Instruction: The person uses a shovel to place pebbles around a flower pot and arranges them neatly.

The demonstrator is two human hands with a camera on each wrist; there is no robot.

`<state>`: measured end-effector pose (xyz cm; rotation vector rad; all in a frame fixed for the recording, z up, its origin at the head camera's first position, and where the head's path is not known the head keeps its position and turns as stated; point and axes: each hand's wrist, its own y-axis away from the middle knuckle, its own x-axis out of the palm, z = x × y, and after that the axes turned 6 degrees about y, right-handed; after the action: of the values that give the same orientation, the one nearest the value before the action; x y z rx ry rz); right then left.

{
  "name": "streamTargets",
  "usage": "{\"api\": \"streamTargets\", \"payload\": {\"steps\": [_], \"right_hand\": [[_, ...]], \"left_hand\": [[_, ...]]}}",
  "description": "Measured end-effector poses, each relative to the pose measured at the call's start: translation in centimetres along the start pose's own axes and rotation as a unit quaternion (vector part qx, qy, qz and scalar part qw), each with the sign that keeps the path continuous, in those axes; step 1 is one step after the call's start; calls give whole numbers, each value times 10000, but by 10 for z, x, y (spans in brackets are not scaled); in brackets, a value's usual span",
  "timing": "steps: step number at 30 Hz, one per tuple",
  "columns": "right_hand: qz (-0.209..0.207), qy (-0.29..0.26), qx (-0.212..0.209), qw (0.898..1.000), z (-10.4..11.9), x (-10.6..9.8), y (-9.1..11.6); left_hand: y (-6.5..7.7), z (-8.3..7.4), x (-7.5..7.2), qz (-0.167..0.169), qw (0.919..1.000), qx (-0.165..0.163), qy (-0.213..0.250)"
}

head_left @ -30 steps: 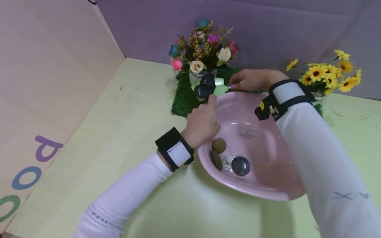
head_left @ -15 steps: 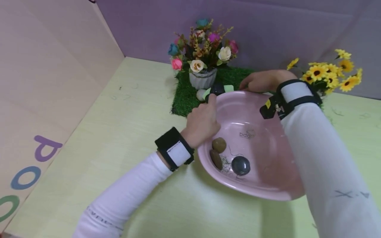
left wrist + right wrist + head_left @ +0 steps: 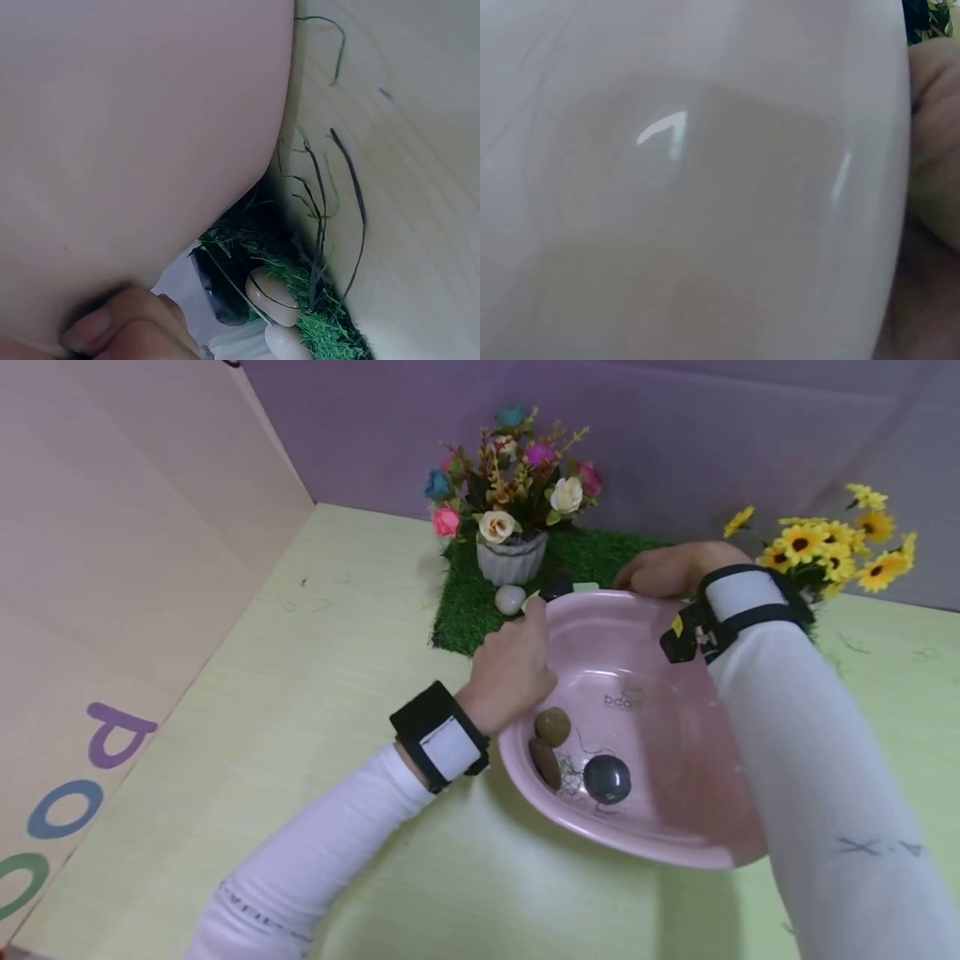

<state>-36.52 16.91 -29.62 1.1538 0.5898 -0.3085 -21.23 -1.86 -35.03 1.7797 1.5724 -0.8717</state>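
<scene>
A pink basin [image 3: 652, 777] is tilted, with two brown stones [image 3: 552, 727] and a dark grey stone [image 3: 607, 778] in it. My left hand [image 3: 512, 672] grips its left rim; curled fingertips [image 3: 112, 322] show against the basin in the left wrist view. Behind the far rim is my right hand [image 3: 666, 570], its fingers mostly hidden at the light-green shovel, whose edge [image 3: 586, 587] peeks over the rim. Beside that edge sits a black stone [image 3: 557, 585]. In the right wrist view, the basin wall [image 3: 705, 187] covers most of the picture.
A pot of mixed flowers [image 3: 512, 558] stands on a green turf mat [image 3: 461, 610], near a white stone [image 3: 511, 600]. Yellow sunflowers [image 3: 832, 547] stand at the back right. Purple cloth [image 3: 675, 443] hangs behind; a lettered panel [image 3: 120, 568] rises left.
My right hand and the green shovel, with dark stones, have moved right and lower behind the basin's far rim. The white stone is now uncovered. My left hand has stayed put.
</scene>
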Motion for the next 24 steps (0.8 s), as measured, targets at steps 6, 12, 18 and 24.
{"api": "streamTargets", "payload": {"steps": [6, 12, 18, 24], "right_hand": [[-108, 92, 96, 9999, 5, -1, -1], [-293, 506, -28, 9983, 12, -2, -2], [-595, 1403, -357, 9877, 21, -3, -2], [-826, 1742, -295, 9808, 28, 2, 2]], "left_hand": [[0, 2, 0, -12, 10000, 40, 80], [0, 2, -1, 0, 10000, 50, 66], [1, 1, -1, -26, 9999, 89, 92], [1, 0, -1, 8, 10000, 29, 92]]}}
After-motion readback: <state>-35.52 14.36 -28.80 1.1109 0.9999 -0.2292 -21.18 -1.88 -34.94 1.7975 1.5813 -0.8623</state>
